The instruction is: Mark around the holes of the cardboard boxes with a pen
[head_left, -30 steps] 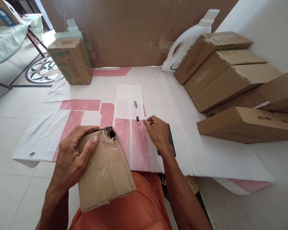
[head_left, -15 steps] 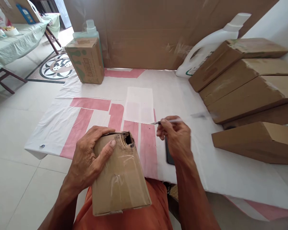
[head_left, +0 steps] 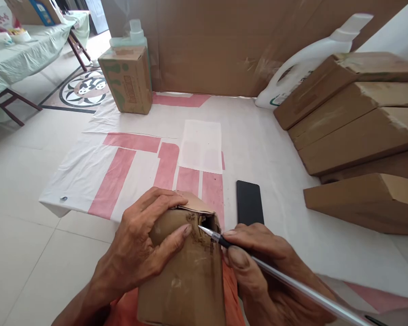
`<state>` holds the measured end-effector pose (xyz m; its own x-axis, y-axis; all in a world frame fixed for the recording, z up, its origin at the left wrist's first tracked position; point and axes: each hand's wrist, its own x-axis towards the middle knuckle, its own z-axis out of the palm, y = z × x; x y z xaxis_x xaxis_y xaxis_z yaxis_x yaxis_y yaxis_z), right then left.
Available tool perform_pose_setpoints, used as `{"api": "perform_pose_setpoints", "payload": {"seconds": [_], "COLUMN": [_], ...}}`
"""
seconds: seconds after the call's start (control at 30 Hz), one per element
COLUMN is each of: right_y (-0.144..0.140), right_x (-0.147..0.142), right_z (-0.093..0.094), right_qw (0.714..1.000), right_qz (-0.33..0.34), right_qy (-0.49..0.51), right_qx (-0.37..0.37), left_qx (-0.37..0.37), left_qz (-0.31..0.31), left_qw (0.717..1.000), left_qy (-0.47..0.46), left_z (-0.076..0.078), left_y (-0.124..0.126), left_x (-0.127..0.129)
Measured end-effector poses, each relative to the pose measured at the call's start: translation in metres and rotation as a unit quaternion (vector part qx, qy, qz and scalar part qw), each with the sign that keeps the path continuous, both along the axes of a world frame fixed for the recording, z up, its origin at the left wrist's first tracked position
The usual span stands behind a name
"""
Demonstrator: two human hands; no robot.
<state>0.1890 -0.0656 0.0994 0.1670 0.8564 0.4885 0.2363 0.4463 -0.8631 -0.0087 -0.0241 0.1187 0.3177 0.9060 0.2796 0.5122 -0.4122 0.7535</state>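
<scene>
Gripping a cardboard box [head_left: 180, 280] by its upper left part, the person's left hand [head_left: 144, 235] was partly curled, fingers over the top edge and thumb flat on the face. The box was held above the lap, at the near edge of the table; a dark-stained hole [head_left: 209, 222] opened near its upper right corner, its contents indistinguishable. The right hand [head_left: 272, 248] was closed on a pen [head_left: 292, 281], pinched at the black grip, the tip at the hole's left margin; contact could not be determined. A black phone [head_left: 250, 201] and a sheet of paper [head_left: 202, 147] lay on the tablecloth [head_left: 238, 140]. Behind, a printed carton [head_left: 125, 83] stood before a greenish bottle [head_left: 135, 34], and a white jug [head_left: 285, 88] stood beside several brown boxes [head_left: 347, 131], whose contents were hidden.
</scene>
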Motion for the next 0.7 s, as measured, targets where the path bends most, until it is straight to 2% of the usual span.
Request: {"api": "perform_pose_setpoints", "payload": {"seconds": [0.13, 0.43, 0.7], "right_y": [0.004, 0.005, -0.0001], "right_x": [0.0015, 0.0024, 0.0058], "right_z": [0.0026, 0.0097, 0.0075], "right_qw": [0.998, 0.989, 0.99], "right_qz": [0.008, -0.028, -0.002], "right_qy": [-0.049, -0.145, -0.142], "right_qx": [0.028, 0.025, -0.003], "left_qx": [0.011, 0.012, -0.003], "left_qz": [-0.011, -0.02, -0.004], "left_qw": [1.0, 1.0, 1.0], "left_qy": [-0.007, -0.005, 0.0], "left_z": [-0.001, 0.0006, 0.0023], "left_y": [-0.0004, -0.0001, 0.0011], "left_x": [0.0024, 0.005, 0.0032]}}
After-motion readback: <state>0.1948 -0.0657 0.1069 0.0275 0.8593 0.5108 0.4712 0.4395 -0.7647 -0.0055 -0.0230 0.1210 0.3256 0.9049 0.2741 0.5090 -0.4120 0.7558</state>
